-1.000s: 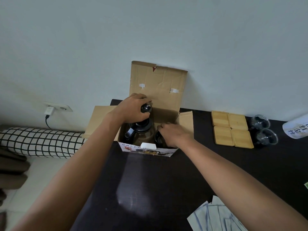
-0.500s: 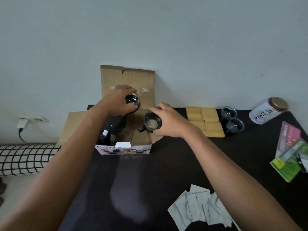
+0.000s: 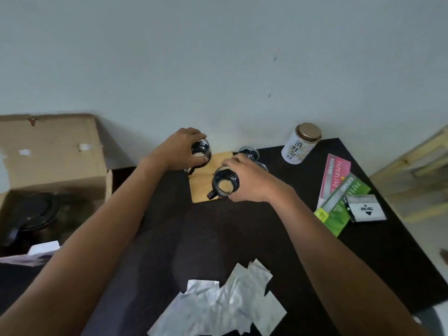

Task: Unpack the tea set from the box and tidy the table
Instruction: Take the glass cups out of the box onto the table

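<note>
Two small glass cups with dark handles are held over a block of wooden coasters [image 3: 202,187] near the back of a dark table [image 3: 242,238]. The left hand [image 3: 180,151] wraps its fingers around the far cup [image 3: 201,151], above the coasters' back left corner; the right hand [image 3: 249,181] closes from the side on the near cup [image 3: 224,184], whose handle points toward the viewer. Whether either cup already rests on the wood cannot be told. Two more glass cups [image 3: 249,154] stand just behind the right hand, nearly touching it, so a careless set-down or a withdrawing wrist could likely knock glass against glass. Both cups tilt a little in the grip; set down on a coaster's edge, one could probably tip or slide off. At the far left, the open cardboard box [image 3: 53,166] holds a dark teapot [image 3: 34,214], not yet unpacked. To the right stand a white canister with a brown lid [image 3: 300,144], pink and green packets [image 3: 339,190] and a small grey pack [image 3: 364,209]. Loose silvery sachets [image 3: 218,304] lie scattered near the front edge, where a trailing forearm could sweep them off.
</note>
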